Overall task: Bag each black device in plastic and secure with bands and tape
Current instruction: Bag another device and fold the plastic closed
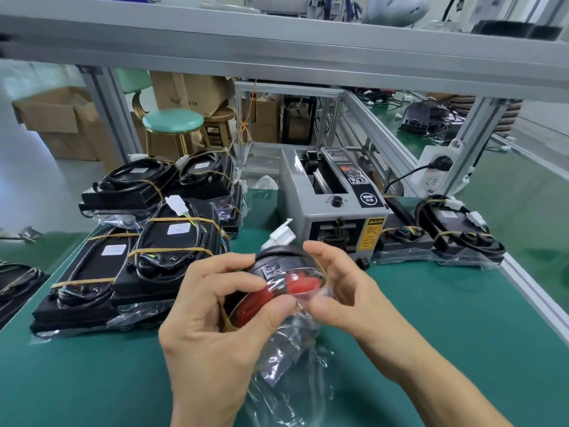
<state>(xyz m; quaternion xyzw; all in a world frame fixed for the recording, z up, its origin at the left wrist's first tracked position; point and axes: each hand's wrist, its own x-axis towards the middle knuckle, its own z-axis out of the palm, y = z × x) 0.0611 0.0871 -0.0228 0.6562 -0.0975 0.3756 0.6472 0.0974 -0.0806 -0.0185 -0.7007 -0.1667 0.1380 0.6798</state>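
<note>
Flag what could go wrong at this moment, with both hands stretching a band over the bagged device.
1. The rubber band is stretched between the left hand and right hand; it might slip off and snap back.
2. The plastic bag hangs loose below the black device and may bunch or tear under the band.
3. The white connector sticks out on top and could snag.

You hold a bagged device (277,282) between your left hand (215,328) and right hand (335,291), above the table (431,334) near its front. Left of it lies a stack of banded devices (147,248). Behind it stands the tape dispenser (335,198), with two more bagged devices (440,238) just beside it on the right. A stool (174,121) stands beyond the table's far edge.
</note>
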